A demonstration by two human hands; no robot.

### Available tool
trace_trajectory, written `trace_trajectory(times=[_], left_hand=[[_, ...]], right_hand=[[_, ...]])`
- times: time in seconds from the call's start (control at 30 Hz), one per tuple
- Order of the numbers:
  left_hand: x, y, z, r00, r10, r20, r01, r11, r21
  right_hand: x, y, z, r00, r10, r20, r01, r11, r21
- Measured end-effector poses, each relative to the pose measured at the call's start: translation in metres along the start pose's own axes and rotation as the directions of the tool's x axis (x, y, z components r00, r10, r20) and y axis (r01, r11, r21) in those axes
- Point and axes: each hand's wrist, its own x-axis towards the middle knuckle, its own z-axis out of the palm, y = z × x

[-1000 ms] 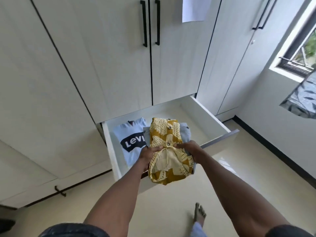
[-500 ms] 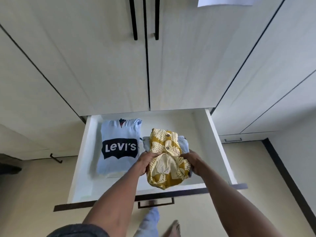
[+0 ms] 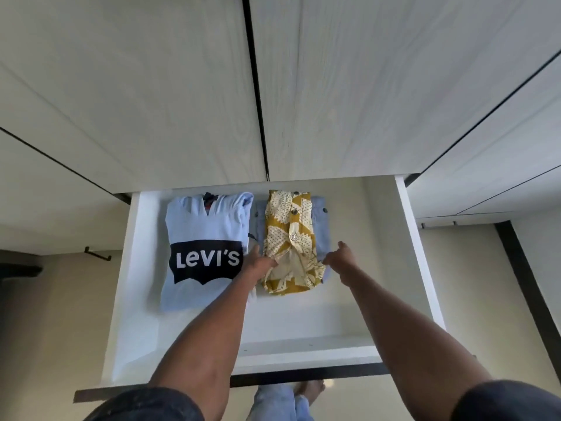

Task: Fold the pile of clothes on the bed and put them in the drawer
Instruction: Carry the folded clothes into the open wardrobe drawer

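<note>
Your yellow shirt [image 3: 290, 241] lies folded in the drawer [image 3: 408, 238], atop a blue garment [image 3: 318, 226] just right of the Levi's shirt [image 3: 206, 247], keeping stacks apart. Your left hand [image 3: 260, 262] pinches its near edge; your right hand [image 3: 341, 258] hangs released beside it.

Both bare arms stretched forward and down, sleeves dark at the shoulders. Left hand [image 3: 258, 264] low with fingers tucked at the edge of some cloth, grip not clear. Right hand [image 3: 340, 259] just apart from it, fingers loose, holding nothing. Bare foot [image 3: 309, 390] poking out below.
</note>
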Motion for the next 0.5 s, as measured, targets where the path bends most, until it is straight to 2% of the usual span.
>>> trace_trajectory(times=[0.17,0.27,0.4,0.5], left_hand=[[-0.021,-0.016,0.011,0.997,0.076,-0.007,-0.075,0.991,0.114],[-0.046,-0.03,0.016,0.981,0.186,-0.06,-0.167,0.958,0.234],[-0.096,-0.065,0.029,0.904,0.41,-0.123,-0.293,0.801,0.522],[-0.131,-0.093,0.036,0.871,0.471,-0.138,-0.295,0.727,0.62]], right_hand=[[-0.015,0.007,0.005,0.995,-0.097,0.025,0.1,0.972,-0.215],[-0.042,0.018,0.007,0.974,-0.225,0.025,0.22,0.919,-0.328],[-0.089,0.063,0.004,0.907,-0.413,0.075,0.386,0.749,-0.539],[-0.119,0.107,0.005,0.837,-0.523,0.162,0.49,0.584,-0.647]])
